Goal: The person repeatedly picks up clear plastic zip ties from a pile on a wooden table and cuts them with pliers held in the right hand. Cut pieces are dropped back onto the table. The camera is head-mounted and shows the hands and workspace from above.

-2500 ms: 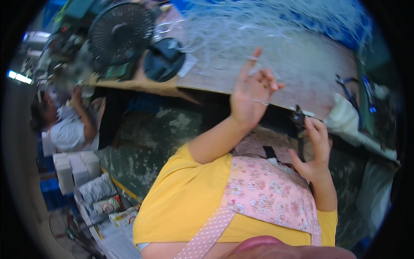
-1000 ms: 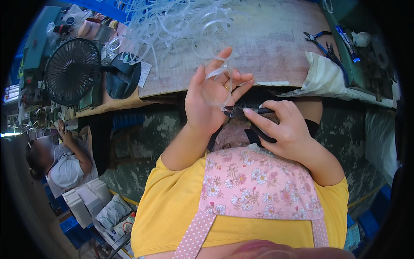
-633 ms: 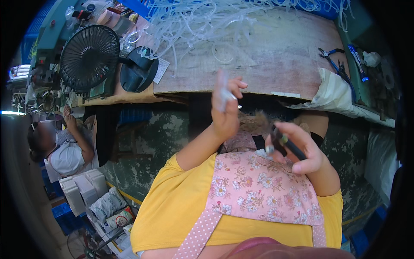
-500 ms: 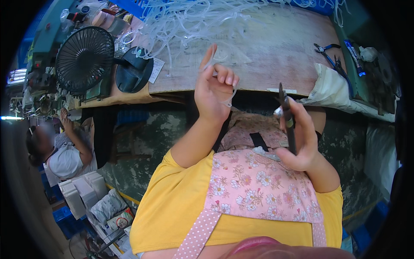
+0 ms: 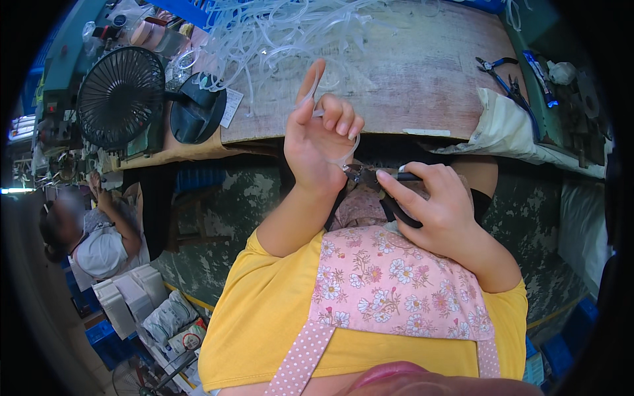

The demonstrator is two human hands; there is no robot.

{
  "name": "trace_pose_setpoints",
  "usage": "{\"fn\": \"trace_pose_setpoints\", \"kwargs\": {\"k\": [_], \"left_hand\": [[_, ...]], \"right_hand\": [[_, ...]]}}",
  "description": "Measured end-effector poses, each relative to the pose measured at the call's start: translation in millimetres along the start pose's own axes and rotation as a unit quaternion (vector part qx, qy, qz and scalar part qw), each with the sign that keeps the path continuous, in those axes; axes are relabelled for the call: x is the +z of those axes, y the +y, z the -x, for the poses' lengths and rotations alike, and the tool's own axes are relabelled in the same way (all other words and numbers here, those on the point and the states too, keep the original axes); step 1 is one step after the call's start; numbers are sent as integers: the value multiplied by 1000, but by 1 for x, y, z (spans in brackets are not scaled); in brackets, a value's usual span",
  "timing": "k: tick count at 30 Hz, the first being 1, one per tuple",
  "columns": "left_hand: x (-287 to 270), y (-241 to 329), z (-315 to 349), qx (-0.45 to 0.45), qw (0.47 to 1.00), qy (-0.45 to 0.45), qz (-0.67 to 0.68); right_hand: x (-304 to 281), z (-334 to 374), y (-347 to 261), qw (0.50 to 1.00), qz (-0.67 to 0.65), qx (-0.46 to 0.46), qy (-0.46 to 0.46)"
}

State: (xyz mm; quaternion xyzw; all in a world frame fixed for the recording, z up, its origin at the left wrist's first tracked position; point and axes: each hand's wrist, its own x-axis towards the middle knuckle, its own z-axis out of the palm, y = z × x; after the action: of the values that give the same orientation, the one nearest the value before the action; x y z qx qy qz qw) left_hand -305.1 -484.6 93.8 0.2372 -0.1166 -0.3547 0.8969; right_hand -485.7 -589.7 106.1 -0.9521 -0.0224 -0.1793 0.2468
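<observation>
My left hand [image 5: 321, 146] is raised just in front of the workbench edge, index finger pointing up and the other fingers curled. It grips a thin, translucent plastic tube or strip [image 5: 357, 146], which loops below the fingers toward the wrist. In my right hand [image 5: 439, 208] are black-handled pliers [image 5: 399, 212], their handles spread apart. The jaws meet the small end of the strip beside my left wrist; whether they have closed on it is too small to tell. A tangled heap of similar translucent strips [image 5: 277, 33] lies at the far side of the bench.
A black fan [image 5: 122, 96] stands on the bench's left with a paper slip [image 5: 231, 107] beside its base. Blue-handled cutters [image 5: 498, 66] lie at the right, near a white sack [image 5: 492, 129] draped over the edge. At far left sits another person [image 5: 102, 237].
My right hand has swung left and turned, bringing the pliers from upright at the right to the strip's end. My left hand has shifted slightly left, still holding the strip.
</observation>
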Motion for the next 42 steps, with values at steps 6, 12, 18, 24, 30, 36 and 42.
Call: {"fn": "trace_pose_setpoints", "kwargs": {"k": [6, 12, 18, 24, 30, 36, 42], "left_hand": [[-13, 9, 18, -174, 926, -80, -324], [-20, 95, -47, 135, 764, -130, -618], [-47, 179, -169, 117, 411, 13, -904], [-43, 188, -198, -61, 291, -30, -954], [-73, 202, -166, -23, 217, -59, -974], [-85, 187, -186, -48, 259, -21, -965], [-24, 214, -157, -30, 402, -16, -915]], "right_hand": [[-21, 5, -1, 997, -64, 44, 10], [-25, 14, 9, 988, -120, 71, 65], [-15, 16, 0, 989, -136, 52, 18], [-15, 17, 1, 990, -128, 64, -16], [-13, 22, 7, 986, -142, 86, -5], [-9, 19, 5, 986, -146, 64, -46], [-13, 29, 8, 981, -162, 105, -19]]}}
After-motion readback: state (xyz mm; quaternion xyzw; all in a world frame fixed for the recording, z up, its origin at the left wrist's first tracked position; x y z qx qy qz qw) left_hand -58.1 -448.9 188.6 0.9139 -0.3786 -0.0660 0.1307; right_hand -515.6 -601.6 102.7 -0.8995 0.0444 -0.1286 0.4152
